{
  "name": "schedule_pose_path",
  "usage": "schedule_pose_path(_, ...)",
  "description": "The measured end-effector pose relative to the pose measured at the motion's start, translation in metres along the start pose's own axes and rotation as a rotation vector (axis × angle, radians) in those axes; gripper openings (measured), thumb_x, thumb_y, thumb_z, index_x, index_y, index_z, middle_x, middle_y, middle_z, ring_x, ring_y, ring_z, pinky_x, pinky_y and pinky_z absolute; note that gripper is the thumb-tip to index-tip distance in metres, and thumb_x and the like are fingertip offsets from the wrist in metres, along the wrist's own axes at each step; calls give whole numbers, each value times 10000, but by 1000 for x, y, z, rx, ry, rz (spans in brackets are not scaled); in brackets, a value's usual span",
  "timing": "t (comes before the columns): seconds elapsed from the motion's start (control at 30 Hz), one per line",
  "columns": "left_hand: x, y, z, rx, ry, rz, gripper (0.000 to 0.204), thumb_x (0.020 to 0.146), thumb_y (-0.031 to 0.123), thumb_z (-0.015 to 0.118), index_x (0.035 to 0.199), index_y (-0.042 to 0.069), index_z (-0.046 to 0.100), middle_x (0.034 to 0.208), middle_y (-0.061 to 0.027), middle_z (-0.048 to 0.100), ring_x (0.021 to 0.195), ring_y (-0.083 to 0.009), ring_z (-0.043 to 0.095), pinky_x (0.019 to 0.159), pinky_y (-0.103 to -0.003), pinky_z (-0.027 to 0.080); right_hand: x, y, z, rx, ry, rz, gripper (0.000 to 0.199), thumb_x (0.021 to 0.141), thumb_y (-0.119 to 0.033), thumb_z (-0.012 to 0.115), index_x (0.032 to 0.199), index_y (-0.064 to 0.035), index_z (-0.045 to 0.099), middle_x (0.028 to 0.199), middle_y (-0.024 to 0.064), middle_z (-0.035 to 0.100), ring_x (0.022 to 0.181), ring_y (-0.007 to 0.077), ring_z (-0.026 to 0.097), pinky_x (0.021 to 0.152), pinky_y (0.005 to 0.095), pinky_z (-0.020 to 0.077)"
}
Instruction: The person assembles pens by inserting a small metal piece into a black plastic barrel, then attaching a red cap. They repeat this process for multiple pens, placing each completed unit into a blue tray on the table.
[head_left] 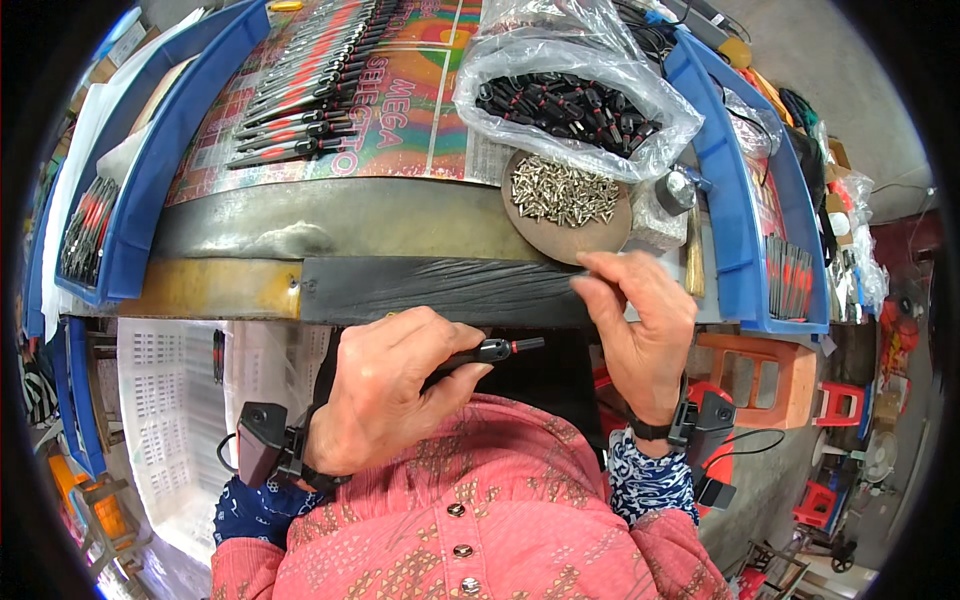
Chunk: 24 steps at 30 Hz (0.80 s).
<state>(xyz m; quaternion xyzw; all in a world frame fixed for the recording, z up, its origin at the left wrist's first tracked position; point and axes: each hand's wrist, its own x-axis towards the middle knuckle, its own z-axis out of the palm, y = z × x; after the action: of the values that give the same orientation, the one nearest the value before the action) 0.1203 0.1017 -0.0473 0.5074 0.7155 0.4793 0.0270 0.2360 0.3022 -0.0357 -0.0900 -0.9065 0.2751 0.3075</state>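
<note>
My left hand (385, 385) is closed round a slim black tool handle (493, 350), its red band and thin dark tip pointing right. The rest of the handle is hidden in the palm. My right hand (645, 320) is at the near edge of a round brown dish (555, 240), thumb and forefinger brought close together. Whatever lies between those fingertips is too small to make out. A heap of small silvery metal pieces (562, 190) fills much of the dish. Behind it, a clear plastic bag (672, 140) holds many black handles with red bands (570, 108).
Rows of black and red tools (310, 85) lie on a colourful printed sheet (420, 90). Blue bins (170, 160) flank the bench, with similar tools inside. A dark-capped jar (675, 193) and a brush (695, 255) stand right of the dish. A white crate (170, 400) sits below left.
</note>
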Motion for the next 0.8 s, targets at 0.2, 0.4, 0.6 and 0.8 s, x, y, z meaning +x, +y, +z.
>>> schedule_pose_path(0.2, 4, -1, -7, 48, 21, -10, 256, 678, 22, 799, 897, 19, 668, 762, -107, 648, 616, -280, 632, 539, -352, 507, 15, 18, 5, -317, 19, -162, 333, 717, -138, 792, 1010, -15, 691, 912, 108, 602, 838, 309, 536, 701, 410, 449)
schedule_pose_path(0.4, 7, -2, -14, 53, 24, -66, 254, 684, 10, 797, 903, 16, 669, 747, -101, 642, 579, -243, 612, 516, -322, 490, 15, 22, 9, -348, -14, -140, 364, 707, -169, 799, 1027, -33, 693, 917, 93, 567, 845, 301, 502, 714, 404, 447)
schedule_pose_path(0.6, 8, -4, -15, 45, 32, -52, 247, 691, 4, 791, 904, 12, 667, 738, -106, 637, 570, -234, 604, 503, -315, 477, 17, 23, 8, -342, -32, -157, 370, 702, -172, 796, 1033, -40, 696, 907, 93, 565, 843, 303, 510, 716, 406, 451)
schedule_pose_path(0.8, 7, -4, -16, 47, 32, -52, 243, 697, 2, 787, 904, 9, 662, 735, -109, 635, 578, -242, 606, 504, -322, 475, 17, 22, 10, -351, -40, -151, 388, 695, -185, 801, 1038, -40, 695, 917, 96, 572, 854, 305, 518, 726, 411, 457)
